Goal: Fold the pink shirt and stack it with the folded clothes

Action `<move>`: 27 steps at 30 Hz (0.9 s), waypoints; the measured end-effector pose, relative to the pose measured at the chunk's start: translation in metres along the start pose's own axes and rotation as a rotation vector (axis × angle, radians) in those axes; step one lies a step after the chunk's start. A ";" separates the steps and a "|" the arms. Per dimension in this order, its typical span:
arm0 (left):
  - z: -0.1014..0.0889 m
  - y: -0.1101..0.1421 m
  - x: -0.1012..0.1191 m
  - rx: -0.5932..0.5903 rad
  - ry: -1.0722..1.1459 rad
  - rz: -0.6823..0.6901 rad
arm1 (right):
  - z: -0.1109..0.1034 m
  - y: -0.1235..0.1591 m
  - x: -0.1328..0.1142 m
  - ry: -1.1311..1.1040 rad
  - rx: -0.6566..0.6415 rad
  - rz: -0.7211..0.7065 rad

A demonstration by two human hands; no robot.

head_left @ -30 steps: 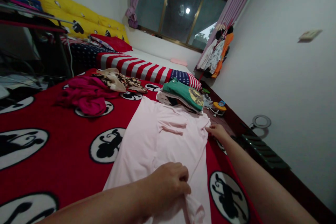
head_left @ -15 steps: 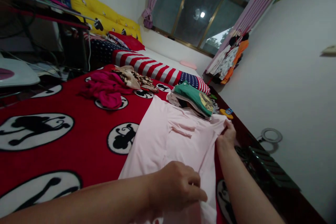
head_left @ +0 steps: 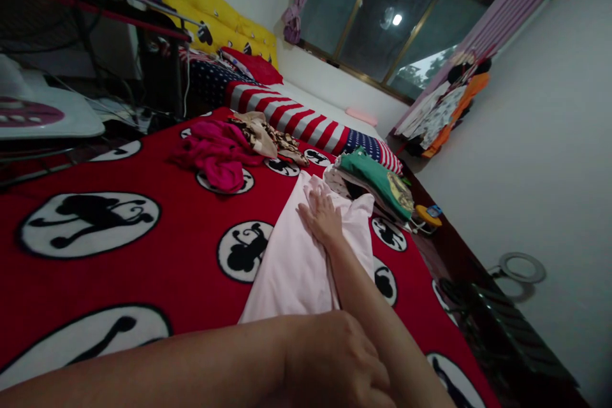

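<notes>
Right hand: fingers spread, its palm side down on the far part of the pink garment, to the left of the folded stack and a little nearer the person; it pinched nothing that showed.
Left hand: curled in, much nearer the person than the folded stack; whether its fingertips gripped cloth could not be told, as they were hidden.
Red blanket: spread under the folded stack and well out to its left, patterned with pale ovals and black figures.
Striped bedding: beyond the folded stack.
Pink garment: on the red blanket, its far end just beside the folded stack, the rest reaching toward the person; creases ran by the right hand, and the near end was out of sight behind the left arm.
Folded stack: green cloth on top, yellow print toward one end.
Magenta cloth: bunched, well to the left of the folded stack.
Smoothing: this seemed best done with a flat palm and light, even strokes, the near end steadied, the long edges kept straight, and the folded stack left unbumped.
</notes>
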State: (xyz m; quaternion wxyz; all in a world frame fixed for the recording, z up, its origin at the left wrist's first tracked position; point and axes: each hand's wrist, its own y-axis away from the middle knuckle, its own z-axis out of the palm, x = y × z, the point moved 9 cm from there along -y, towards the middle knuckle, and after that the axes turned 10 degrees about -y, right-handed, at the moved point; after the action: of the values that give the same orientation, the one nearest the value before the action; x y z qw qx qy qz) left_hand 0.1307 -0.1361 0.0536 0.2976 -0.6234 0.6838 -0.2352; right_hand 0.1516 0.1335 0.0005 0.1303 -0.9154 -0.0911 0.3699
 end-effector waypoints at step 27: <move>0.013 0.059 -0.125 -0.135 0.133 -0.730 | -0.121 0.263 -0.016 -0.317 -0.555 0.353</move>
State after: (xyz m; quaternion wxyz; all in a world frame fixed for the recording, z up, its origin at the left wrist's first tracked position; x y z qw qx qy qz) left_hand 0.1036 -0.0048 0.0176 0.1072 -0.8277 0.4482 -0.3201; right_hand 0.2436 -0.1417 0.0148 -0.2048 -0.8486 -0.0479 0.4853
